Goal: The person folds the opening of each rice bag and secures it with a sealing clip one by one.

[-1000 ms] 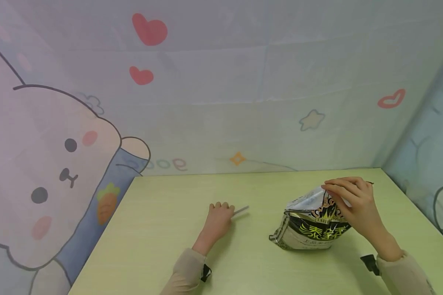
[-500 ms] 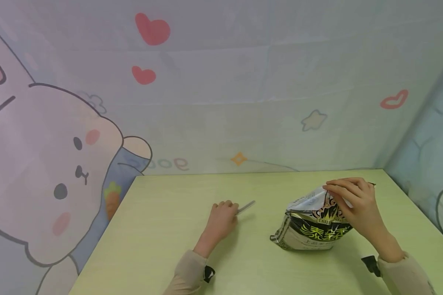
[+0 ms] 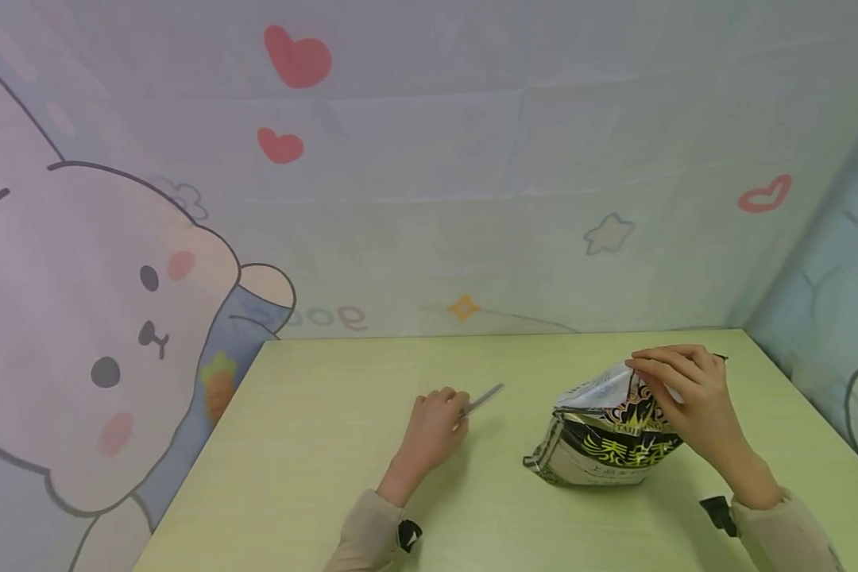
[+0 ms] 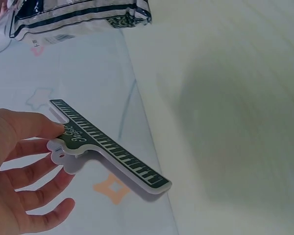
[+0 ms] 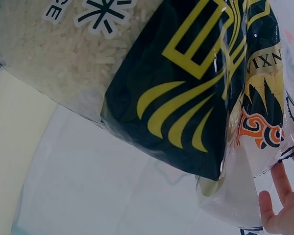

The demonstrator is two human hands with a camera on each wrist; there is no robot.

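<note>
My left hand [image 3: 436,427] is above the table's middle, holding a piano-keyboard-patterned clip [image 4: 105,139] by its handle between thumb and fingers. From above, the clip [image 3: 485,399] shows as a thin grey bar jutting right from the hand. To the right stands a clear plastic bag of rice [image 3: 604,449] with black and gold print, its top folded over. My right hand [image 3: 701,405] grips that folded top. White grains show through the bag [image 5: 100,63] in the right wrist view, where the fingers of my right hand [image 5: 286,215] are at the bag's edge.
The pale yellow-green table [image 3: 314,429] carries the bag. Behind it hangs a light cloth backdrop [image 3: 429,199] printed with hearts, a star and a rabbit. Dark straps show at both wrists.
My left hand has shifted slightly right with the clip, and more of the clip's bar sticks out towards the bag. The right hand and the bag of rice have stayed put.
</note>
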